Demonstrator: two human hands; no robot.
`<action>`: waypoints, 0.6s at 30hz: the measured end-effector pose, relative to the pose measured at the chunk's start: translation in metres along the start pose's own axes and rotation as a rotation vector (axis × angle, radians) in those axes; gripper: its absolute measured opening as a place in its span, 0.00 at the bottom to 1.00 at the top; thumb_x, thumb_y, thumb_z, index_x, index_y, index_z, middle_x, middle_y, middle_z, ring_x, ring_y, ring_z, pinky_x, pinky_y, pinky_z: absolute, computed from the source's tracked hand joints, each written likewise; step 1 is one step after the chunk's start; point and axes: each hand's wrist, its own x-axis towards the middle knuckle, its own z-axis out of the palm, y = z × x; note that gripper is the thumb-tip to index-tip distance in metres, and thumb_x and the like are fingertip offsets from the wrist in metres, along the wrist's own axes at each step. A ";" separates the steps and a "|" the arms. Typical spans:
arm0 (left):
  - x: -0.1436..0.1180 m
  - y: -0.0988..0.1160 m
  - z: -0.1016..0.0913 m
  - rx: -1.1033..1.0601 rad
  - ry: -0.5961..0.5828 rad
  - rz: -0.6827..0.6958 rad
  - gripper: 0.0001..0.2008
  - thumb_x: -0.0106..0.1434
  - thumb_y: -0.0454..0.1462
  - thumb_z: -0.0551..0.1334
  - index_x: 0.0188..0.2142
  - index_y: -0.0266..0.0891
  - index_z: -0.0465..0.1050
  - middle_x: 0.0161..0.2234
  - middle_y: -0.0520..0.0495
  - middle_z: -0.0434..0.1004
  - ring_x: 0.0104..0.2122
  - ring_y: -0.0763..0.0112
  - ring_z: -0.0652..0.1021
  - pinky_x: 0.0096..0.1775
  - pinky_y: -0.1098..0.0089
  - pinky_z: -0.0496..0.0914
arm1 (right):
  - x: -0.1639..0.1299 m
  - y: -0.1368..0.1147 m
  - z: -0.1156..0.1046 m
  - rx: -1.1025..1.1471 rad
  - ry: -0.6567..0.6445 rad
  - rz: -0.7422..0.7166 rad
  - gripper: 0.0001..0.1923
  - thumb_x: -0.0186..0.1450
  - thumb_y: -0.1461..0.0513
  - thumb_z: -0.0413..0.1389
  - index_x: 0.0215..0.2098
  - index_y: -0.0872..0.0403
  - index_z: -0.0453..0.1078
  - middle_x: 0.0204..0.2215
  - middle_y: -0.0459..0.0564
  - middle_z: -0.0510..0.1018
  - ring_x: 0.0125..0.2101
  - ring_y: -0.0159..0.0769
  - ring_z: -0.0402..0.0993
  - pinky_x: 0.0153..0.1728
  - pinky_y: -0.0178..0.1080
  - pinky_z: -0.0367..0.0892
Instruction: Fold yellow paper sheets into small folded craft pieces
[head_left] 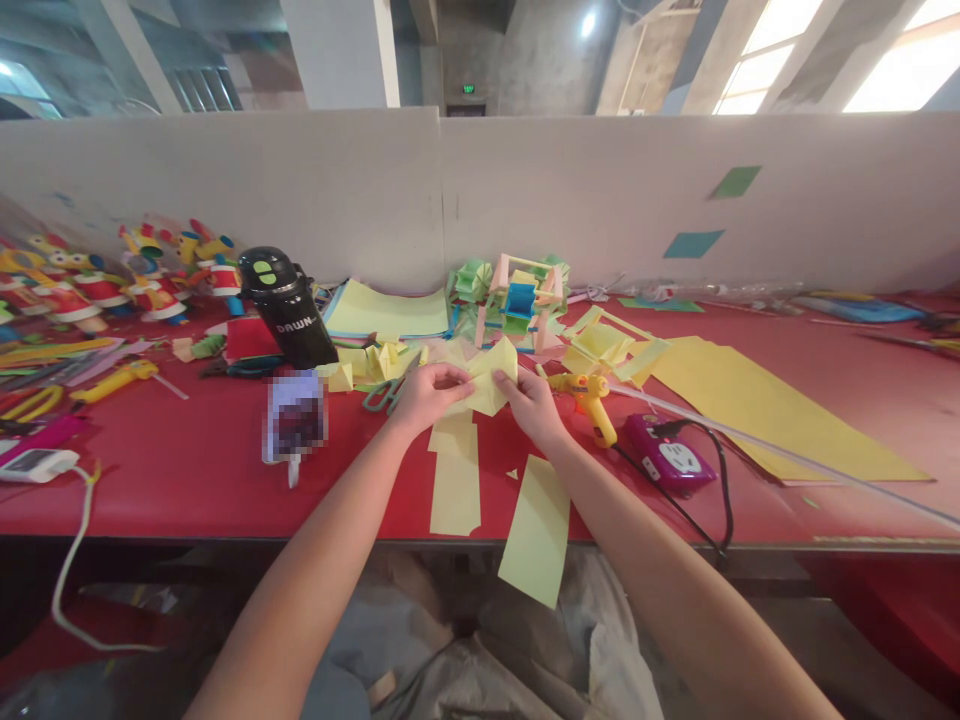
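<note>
Red table (187, 470): both hands (427, 395) (536, 405) pinch folded yellow paper (487, 385).

This is a craft workshop inside a bare industrial hall. A long red table (172, 470) runs along a low white partition (375, 180), with concrete columns and high windows beyond. Yellow paper sheets (757, 405) lie to the right, paper models (517, 295) stand at the far edge, and finished paper figures (105, 280) line the far left. A glue gun (592, 400), scissors (384, 393) and a power strip (670, 455) sit among the scraps.
</note>
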 end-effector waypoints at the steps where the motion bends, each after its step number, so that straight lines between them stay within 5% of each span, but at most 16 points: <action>1: 0.000 0.001 0.000 -0.002 -0.003 0.007 0.13 0.50 0.42 0.73 0.31 0.37 0.78 0.32 0.46 0.82 0.35 0.66 0.80 0.40 0.67 0.72 | 0.000 0.000 0.000 0.003 -0.001 0.001 0.25 0.62 0.41 0.56 0.26 0.53 0.64 0.21 0.44 0.65 0.23 0.30 0.58 0.24 0.35 0.55; 18: 0.000 0.002 0.003 0.002 0.006 0.036 0.13 0.52 0.43 0.71 0.29 0.37 0.74 0.28 0.49 0.78 0.30 0.70 0.77 0.37 0.66 0.71 | 0.000 0.000 0.000 -0.027 -0.008 -0.016 0.25 0.64 0.41 0.55 0.26 0.53 0.64 0.20 0.43 0.64 0.22 0.30 0.57 0.23 0.35 0.53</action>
